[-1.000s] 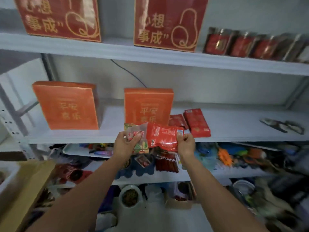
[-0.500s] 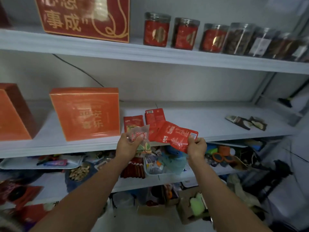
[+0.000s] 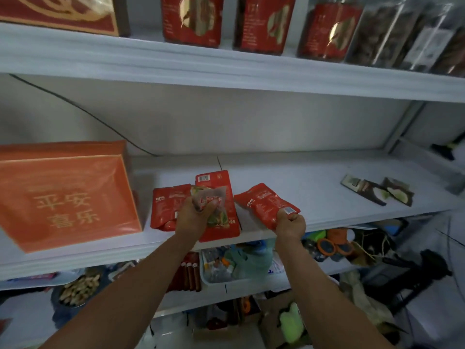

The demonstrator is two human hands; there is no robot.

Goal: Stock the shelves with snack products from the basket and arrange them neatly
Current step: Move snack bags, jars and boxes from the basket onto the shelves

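My left hand [image 3: 192, 217] grips a clear snack packet [image 3: 211, 205] with red print and green and yellow contents, held over two red pouches on the white middle shelf [image 3: 302, 187]. One red pouch [image 3: 164, 205] lies to the left; a longer red pouch [image 3: 214, 178] with a barcode lies behind and under the packet. My right hand [image 3: 289, 222] pinches the near corner of another red pouch [image 3: 264, 202], which tilts over the shelf's front part, right of the others. The basket is not in view.
A large orange box [image 3: 65, 195] stands at the shelf's left. Two dark packets [image 3: 377, 190] lie at its right. Jars with red labels [image 3: 193, 18] line the upper shelf. The lower shelf holds a tray of small items [image 3: 226, 268] and a bowl of nuts [image 3: 78, 290].
Both hands have moved forward and up onto the middle shelf. The right hand's red pouch has come apart from the left hand's packet and gone to the right. The view has shifted right and closer.
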